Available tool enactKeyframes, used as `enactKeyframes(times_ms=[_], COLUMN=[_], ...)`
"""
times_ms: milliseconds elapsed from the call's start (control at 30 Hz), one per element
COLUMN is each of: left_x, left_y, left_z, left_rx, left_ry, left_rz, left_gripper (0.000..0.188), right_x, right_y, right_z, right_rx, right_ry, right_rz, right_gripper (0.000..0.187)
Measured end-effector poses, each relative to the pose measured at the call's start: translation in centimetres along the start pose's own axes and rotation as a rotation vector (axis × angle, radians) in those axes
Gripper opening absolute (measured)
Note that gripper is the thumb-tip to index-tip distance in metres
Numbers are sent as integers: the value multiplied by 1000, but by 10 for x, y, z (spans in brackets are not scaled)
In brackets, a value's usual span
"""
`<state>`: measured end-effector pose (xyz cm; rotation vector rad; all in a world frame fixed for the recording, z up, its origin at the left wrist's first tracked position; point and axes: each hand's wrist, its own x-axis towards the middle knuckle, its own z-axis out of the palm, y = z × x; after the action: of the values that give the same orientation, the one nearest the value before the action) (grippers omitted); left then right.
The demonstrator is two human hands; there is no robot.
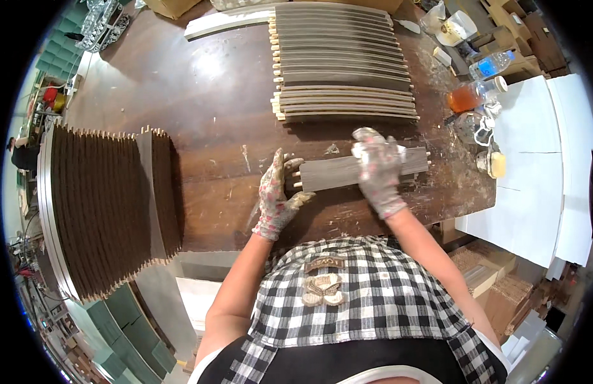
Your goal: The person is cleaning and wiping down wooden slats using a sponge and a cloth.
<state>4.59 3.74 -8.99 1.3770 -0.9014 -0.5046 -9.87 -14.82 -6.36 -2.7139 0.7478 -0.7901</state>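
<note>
A flat grey-brown wooden slat [328,173] with short pale dowels at both ends lies on the brown table [213,211] in front of me. My left hand [275,198], in a patterned glove, is at its left end. Thumb and fingers are spread apart around the dowels, and whether they touch the wood is hard to tell. My right hand [378,169], gloved alike and blurred by motion, presses down on the slat right of its middle. What looks like a white cloth [358,150] is bunched under its fingers, partly hidden by the hand.
Rows of similar slats [341,57] lie at the far side. A tall stack of slats [104,205] stands at the left edge. Along the right edge are a bottle of amber liquid [466,98], a clear bottle [493,65] and a small tub with a yellow sponge [496,164].
</note>
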Motion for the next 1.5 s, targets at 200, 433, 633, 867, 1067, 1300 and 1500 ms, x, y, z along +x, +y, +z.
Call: enactKeyframes(times_ms=[200, 433, 633, 867, 1067, 1300, 1500], left_x=[1, -1, 26, 36, 33, 33, 39], left_y=[-20, -7, 38, 55, 47, 45, 48], left_z=[-10, -8, -9, -3, -9, -10, -11], left_rx=[684, 189, 821, 1027, 985, 926, 1051], left_ry=[1, -57, -234, -334, -343, -286, -409], left_rz=[294, -22, 132, 71, 71, 81, 81], left_gripper=[93, 93, 87, 71, 68, 66, 66], right_x=[11, -19, -52, -42, -40, -66, -62], right_y=[-103, 87, 153, 104, 88, 120, 108], right_z=[34, -44, -103, -80, -96, -106, -108], right_rx=[-104, -208, -5, 376, 585, 688, 715], right_ry=[-185, 83, 210, 67, 10, 242, 197], right_rz=[-218, 195, 600, 690, 813, 880, 847], right_gripper=[47, 38, 30, 24, 27, 22, 23])
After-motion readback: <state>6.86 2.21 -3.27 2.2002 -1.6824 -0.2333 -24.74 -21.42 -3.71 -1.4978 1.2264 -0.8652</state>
